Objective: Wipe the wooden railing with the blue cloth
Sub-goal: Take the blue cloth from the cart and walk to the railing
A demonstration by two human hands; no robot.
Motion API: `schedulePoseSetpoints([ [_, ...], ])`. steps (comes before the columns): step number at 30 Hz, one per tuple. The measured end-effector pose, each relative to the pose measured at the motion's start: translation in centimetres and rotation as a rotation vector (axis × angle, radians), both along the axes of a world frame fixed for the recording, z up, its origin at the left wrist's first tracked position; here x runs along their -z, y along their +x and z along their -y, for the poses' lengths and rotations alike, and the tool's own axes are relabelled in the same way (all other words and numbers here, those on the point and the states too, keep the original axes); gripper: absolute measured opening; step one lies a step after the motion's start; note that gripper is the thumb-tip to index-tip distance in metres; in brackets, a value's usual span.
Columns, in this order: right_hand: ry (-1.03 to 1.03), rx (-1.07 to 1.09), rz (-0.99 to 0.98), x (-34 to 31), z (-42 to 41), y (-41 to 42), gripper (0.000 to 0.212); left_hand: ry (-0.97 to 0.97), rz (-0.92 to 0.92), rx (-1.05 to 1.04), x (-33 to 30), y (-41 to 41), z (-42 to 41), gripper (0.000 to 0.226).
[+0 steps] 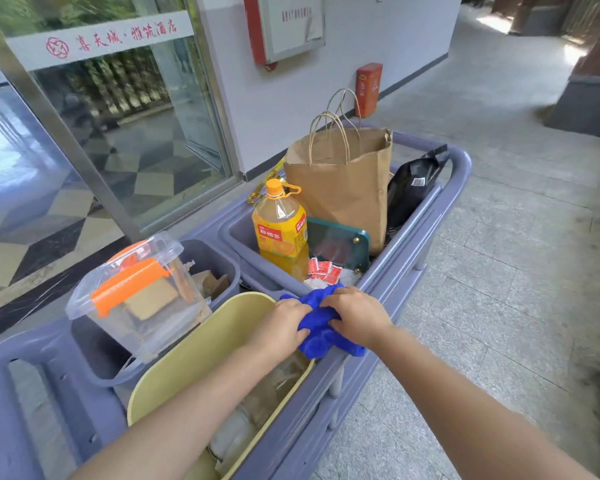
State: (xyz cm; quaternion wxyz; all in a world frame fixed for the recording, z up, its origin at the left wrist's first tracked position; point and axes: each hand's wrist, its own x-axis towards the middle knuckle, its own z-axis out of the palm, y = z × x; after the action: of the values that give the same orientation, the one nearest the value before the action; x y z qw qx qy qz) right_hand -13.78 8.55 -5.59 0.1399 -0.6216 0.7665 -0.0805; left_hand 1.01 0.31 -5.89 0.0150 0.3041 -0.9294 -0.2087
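Observation:
A bright blue cloth (321,329) lies bunched on the near rim of a purple-grey plastic cart (426,216). My left hand (283,325) grips the cloth's left side, above the yellow bin. My right hand (355,315) presses down on the cloth from the right, fingers curled into it. Part of the cloth hangs over the cart's outer edge. No wooden railing shows clearly in this view.
The cart holds a yellow bin (201,358), a clear box with an orange latch (136,296), an orange juice bottle (281,230), a brown paper bag (343,181) and a black bag (413,188). A glass door (101,116) stands left; tiled floor (516,271) stretches right.

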Motion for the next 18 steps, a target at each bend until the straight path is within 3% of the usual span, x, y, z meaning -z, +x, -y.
schedulePoseSetpoints([
  [9,-0.168,0.311,0.104,-3.6,-5.6,-3.5,0.035,-0.028,-0.064,0.234,-5.8,-4.8,-1.3,0.038],
  [18,-0.23,0.628,0.152,-12.6,-19.3,-8.5,0.023,0.077,-0.173,0.57,-12.5,-14.8,-9.6,0.03],
])
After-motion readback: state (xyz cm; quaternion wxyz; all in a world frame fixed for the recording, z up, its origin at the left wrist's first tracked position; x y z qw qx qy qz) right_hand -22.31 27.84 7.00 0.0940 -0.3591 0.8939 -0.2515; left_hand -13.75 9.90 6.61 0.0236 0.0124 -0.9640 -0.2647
